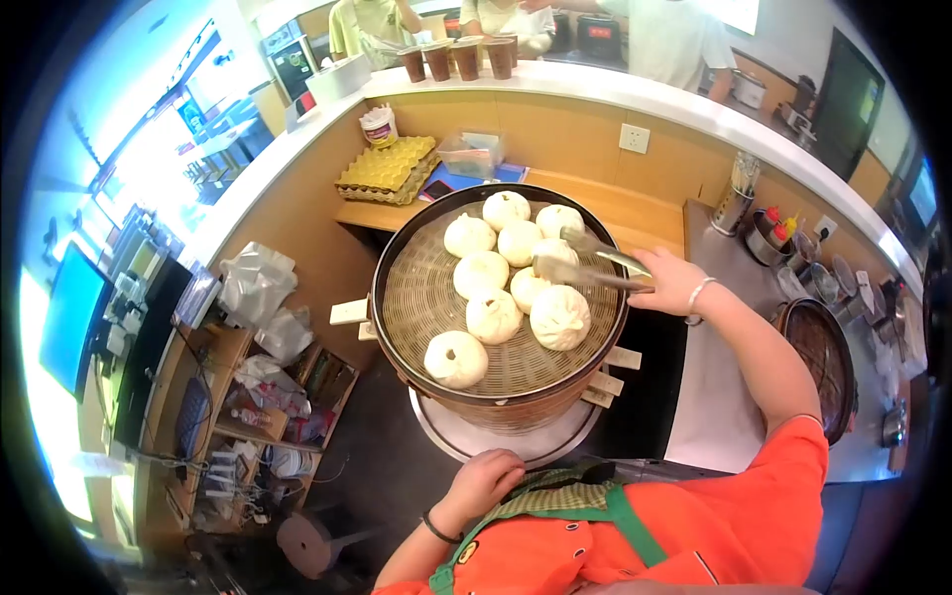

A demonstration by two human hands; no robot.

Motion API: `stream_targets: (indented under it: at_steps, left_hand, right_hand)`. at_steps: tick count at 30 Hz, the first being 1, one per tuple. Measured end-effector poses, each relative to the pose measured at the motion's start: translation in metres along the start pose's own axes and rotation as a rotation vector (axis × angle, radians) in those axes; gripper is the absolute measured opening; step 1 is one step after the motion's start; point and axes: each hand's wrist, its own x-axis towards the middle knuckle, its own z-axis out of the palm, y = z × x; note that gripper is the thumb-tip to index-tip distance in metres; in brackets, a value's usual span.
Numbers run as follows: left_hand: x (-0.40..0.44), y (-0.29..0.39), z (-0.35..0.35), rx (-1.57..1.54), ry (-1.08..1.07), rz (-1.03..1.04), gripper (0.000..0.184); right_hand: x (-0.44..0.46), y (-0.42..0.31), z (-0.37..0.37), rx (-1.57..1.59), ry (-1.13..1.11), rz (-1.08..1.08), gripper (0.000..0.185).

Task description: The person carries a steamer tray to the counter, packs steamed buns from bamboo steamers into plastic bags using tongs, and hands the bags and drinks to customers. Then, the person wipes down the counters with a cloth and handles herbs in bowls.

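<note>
A round steamer (407, 288) with a woven base and dark rim holds several white buns, among them a pleated one (560, 318) at the right and one (456, 359) near the front rim. My right hand (671, 282) grips metal tongs (595, 270) over the steamer's right side. The tong tips are apart, around or above a bun (555, 255) in the upper right group; whether they touch it cannot be made out. Near my body, in front of the steamer, my left hand (488, 482) rests with curled fingers close together; nothing shows in it.
Egg trays (389, 171) and a clear plastic box (470, 155) stand behind the steamer. Lidded cups (466, 59) line the white ledge, with people beyond. Wooden handles (608, 382) jut from the steamer. Sauce bottles (778, 234) and a round dark-rimmed container (815, 357) are at right, shelves at left.
</note>
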Motion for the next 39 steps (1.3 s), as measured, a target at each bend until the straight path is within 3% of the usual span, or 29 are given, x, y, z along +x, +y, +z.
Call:
stream_targets:
  at_steps: [2, 4, 6, 7, 8, 11, 14, 15, 17, 19, 21, 26, 30, 34, 39]
  left_hand:
    - [-0.005, -0.007, -0.005, -0.001, 0.000, -0.006, 0.010]
    - [-0.009, -0.014, -0.010, 0.007, 0.002, -0.016, 0.011]
    - [-0.012, -0.021, -0.010, -0.024, 0.040, -0.010, 0.011]
    - [-0.010, -0.023, -0.011, -0.020, 0.043, -0.008, 0.011]
    - [-0.009, -0.024, -0.011, -0.046, 0.072, -0.001, 0.010]
    - [-0.009, -0.027, -0.021, -0.049, 0.084, 0.006, 0.009]
    - [-0.002, -0.026, -0.028, -0.034, 0.090, -0.018, 0.008]
    - [-0.002, -0.025, -0.031, -0.029, 0.084, -0.051, 0.008]
    - [0.003, -0.025, -0.033, -0.041, 0.089, -0.049, 0.008]
    - [0.008, -0.024, -0.032, -0.056, 0.097, 0.019, 0.009]
    - [0.009, -0.026, -0.028, -0.044, 0.094, 0.053, 0.009]
    - [-0.004, -0.035, -0.020, -0.056, 0.147, 0.075, 0.010]
    - [-0.021, -0.043, -0.021, -0.099, 0.189, -0.039, 0.009]
    - [-0.019, -0.042, -0.031, -0.070, 0.177, -0.045, 0.009]
    - [0.000, -0.040, -0.042, -0.094, 0.072, -0.015, 0.010]
  right_hand:
    - [0.011, -0.006, 0.004, -0.097, -0.057, 0.096, 0.071]
    - [0.021, 0.002, 0.005, -0.133, -0.019, 0.008, 0.063]
    - [0.017, -0.017, -0.018, 0.137, -0.359, 0.180, 0.053]
    - [0.023, -0.010, -0.015, 0.204, -0.417, 0.245, 0.041]
    - [0.022, -0.003, -0.015, 0.207, -0.414, 0.242, 0.041]
    - [0.008, 0.005, -0.015, 0.662, -0.360, 0.335, 0.036]
    - [0.002, 0.009, -0.021, 0.789, -0.289, 0.300, 0.034]
    - [0.006, 0.004, -0.024, 0.780, -0.281, 0.220, 0.033]
    - [0.027, -0.043, -0.030, 0.467, -0.169, 0.089, 0.035]
    - [0.069, -0.076, 0.004, 0.092, 0.156, -0.188, 0.038]
    - [0.099, -0.136, 0.013, -0.088, 0.072, -0.096, 0.040]
    - [0.142, -0.186, 0.046, -0.301, 0.106, -0.172, 0.053]
    - [0.108, -0.156, -0.002, -0.206, -0.046, -0.177, 0.060]
    - [0.031, -0.078, -0.025, -0.115, -0.027, -0.213, 0.063]
    - [-0.054, -0.059, -0.026, -0.352, -0.140, 0.028, 0.073]
